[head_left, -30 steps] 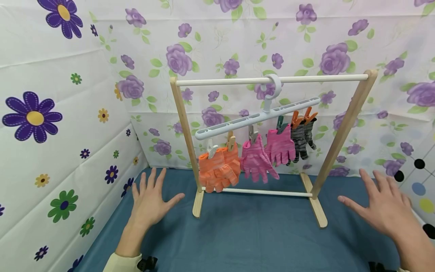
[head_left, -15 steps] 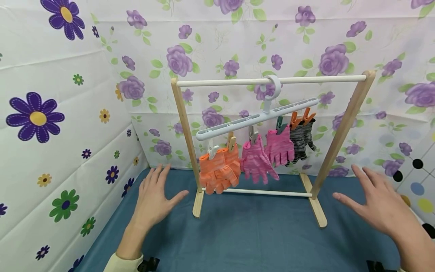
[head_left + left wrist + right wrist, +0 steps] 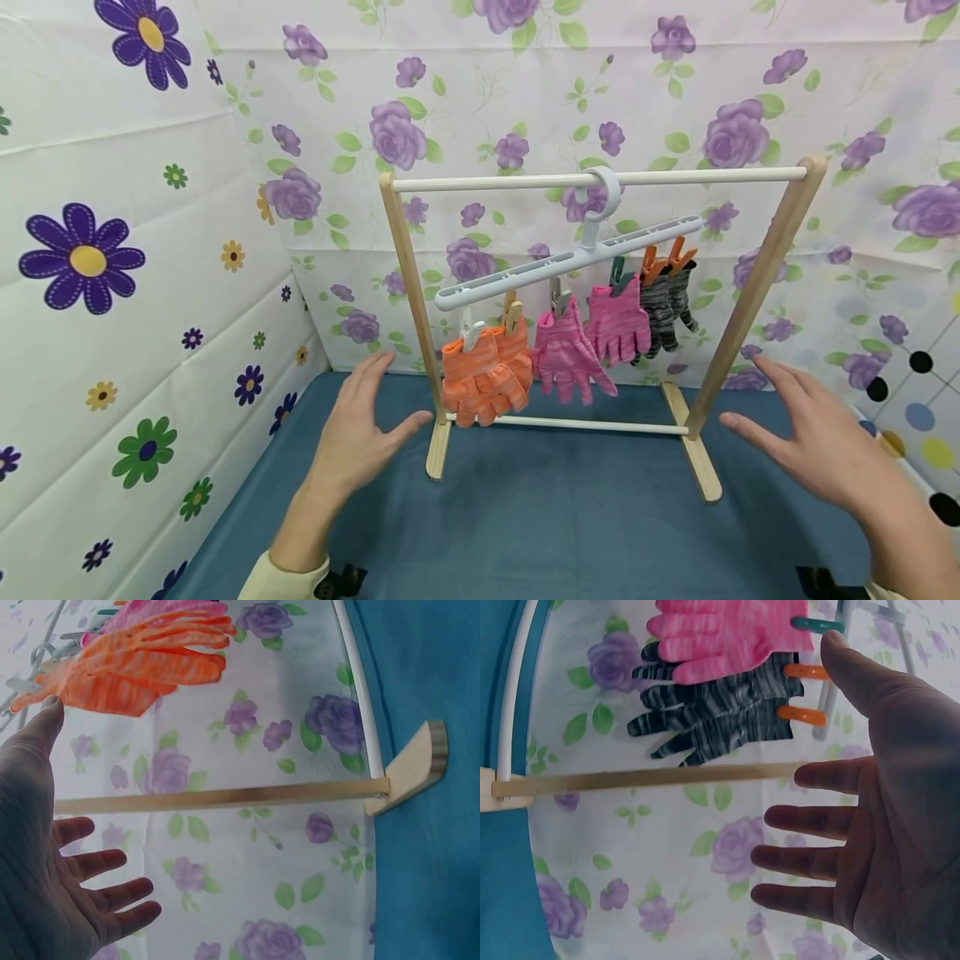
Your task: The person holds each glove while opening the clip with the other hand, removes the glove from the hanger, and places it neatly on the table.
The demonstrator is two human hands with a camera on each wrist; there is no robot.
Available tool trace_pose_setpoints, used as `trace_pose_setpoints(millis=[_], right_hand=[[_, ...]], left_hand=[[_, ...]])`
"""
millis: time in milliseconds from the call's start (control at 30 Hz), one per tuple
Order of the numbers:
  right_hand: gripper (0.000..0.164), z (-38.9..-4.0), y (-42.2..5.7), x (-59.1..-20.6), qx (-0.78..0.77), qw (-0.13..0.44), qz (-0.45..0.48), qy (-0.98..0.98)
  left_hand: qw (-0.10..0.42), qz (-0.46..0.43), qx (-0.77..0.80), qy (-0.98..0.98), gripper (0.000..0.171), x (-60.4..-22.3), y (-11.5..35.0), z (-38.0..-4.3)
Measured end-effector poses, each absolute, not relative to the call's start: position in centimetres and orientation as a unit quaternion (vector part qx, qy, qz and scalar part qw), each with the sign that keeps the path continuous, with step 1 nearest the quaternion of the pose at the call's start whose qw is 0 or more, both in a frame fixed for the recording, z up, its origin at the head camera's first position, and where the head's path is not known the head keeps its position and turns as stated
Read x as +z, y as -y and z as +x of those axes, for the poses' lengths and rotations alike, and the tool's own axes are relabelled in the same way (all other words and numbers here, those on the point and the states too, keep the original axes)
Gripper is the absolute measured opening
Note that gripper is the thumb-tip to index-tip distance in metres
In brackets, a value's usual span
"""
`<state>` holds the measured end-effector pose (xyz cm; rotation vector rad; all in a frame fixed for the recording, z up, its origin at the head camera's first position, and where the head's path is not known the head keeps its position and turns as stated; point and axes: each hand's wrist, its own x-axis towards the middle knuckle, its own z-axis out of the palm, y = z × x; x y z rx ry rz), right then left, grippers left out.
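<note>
My left hand (image 3: 356,442) is open beside the left post of a wooden rack (image 3: 735,325), fingers straight and holding nothing. On the other side my right hand (image 3: 821,450) is also open, near the right post. From the rack's white top bar hangs a pale grey hanger (image 3: 570,262), slanting up to the right. Clothespins along it hold orange gloves (image 3: 486,375), pink gloves (image 3: 566,354) and grey-black gloves (image 3: 663,308). In the right wrist view, orange clothespins (image 3: 802,715) grip the cuffs of the grey-black gloves, and a green clothespin (image 3: 817,625) grips a pink one.
A blue cloth (image 3: 570,517) covers the table under the rack's wooden feet (image 3: 693,454). Behind the rack stands a white backdrop (image 3: 465,92) with purple roses. A flower-printed panel (image 3: 127,350) closes off the left side, and a dotted one stands at the right.
Both hands have moved inward toward the rack's posts, the left one rightward and the right one leftward. Their fingers have drawn closer together. The rack and gloves stay in place.
</note>
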<state>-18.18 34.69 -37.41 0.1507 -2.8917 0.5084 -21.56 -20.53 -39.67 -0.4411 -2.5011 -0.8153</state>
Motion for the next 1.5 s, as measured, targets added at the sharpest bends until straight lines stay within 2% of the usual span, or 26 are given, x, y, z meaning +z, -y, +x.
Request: trace_pose_setpoints(millis=[167,333,600,733,933,1300,1500], right_hand=[[0.102,-18.2,-33.6,-36.6,0.196,0.113,0.074,0.971],[0.086,-18.1,-32.5,-35.9,0.230,0.157,0.122,0.953],[0.067,-18.2,-29.7,-34.9,0.278,0.214,0.188,0.917],[0.064,-18.5,-28.3,-34.6,0.304,0.237,0.221,0.896],[0.064,-18.8,-26.2,-34.0,0.334,0.231,0.269,0.873],[0.056,-20.1,-20.9,-33.4,0.381,0.200,0.336,0.838],[0.052,-21.0,-17.7,-32.9,0.425,0.179,0.380,0.802]], left_hand=[[0.251,-0.188,-0.324,0.892,0.093,-39.2,19.3,-21.4],[0.256,-0.211,-0.365,0.870,0.090,-38.7,17.7,-21.5],[0.255,-0.233,-0.446,0.826,0.067,-37.6,15.3,-21.8],[0.251,-0.231,-0.487,0.804,0.057,-37.4,14.5,-22.0],[0.238,-0.221,-0.538,0.778,0.045,-37.4,13.6,-22.3],[0.246,-0.209,-0.583,0.745,0.026,-37.9,13.1,-23.1],[0.240,-0.204,-0.600,0.735,0.021,-38.0,13.0,-23.5]])
